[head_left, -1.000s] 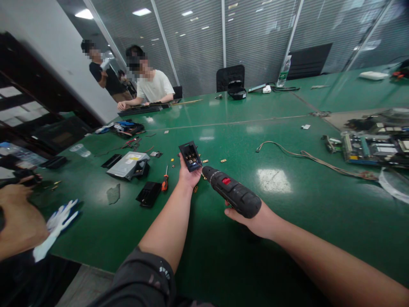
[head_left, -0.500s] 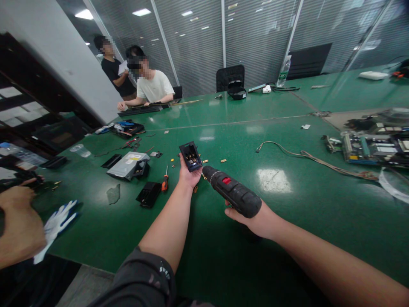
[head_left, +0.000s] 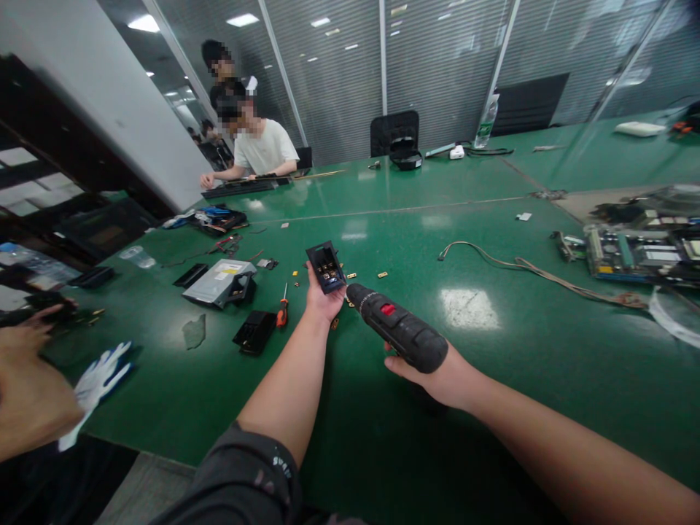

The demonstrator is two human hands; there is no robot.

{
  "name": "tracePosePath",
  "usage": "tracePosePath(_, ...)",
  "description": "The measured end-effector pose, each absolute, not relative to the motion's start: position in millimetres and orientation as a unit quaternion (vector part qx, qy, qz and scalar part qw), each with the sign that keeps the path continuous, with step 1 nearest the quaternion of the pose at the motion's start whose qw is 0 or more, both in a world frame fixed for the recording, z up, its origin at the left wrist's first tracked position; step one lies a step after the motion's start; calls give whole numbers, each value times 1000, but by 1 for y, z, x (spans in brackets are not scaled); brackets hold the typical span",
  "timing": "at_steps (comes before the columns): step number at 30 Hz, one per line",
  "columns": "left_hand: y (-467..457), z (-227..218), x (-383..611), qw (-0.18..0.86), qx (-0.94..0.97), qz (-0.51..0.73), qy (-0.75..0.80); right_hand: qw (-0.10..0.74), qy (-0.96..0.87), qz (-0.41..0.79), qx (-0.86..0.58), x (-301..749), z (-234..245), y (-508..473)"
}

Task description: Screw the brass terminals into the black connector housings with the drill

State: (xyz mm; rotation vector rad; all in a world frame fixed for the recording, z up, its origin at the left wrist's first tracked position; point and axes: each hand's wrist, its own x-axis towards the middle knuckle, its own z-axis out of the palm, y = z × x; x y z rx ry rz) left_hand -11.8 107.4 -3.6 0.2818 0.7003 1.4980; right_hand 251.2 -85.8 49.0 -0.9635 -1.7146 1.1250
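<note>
The person's left hand (head_left: 324, 297) cradles a small black housing (head_left: 326, 267) on its curled fingers (head_left: 316, 281), out over the green surface (head_left: 525, 364). Nearer and to the right, the right hand (head_left: 432, 375) closes around a black cordless drill (head_left: 397, 332), its nose pointing at the housing.

The cordless drill (head_left: 397, 337) is just right of the connector housing (head_left: 326, 267).

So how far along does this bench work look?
Done, it seems: small brass pieces lie loose on the green bench mat. In hand: the left hand holds a black socket block, the right hand a cordless drill. Left: the block still holds metal parts.
</note>
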Motion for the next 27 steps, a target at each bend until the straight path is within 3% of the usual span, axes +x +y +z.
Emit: tracePosePath(27, 105, 0, -10, 669, 120, 660, 320, 428, -679, 455, -384, 251, 47, -87)
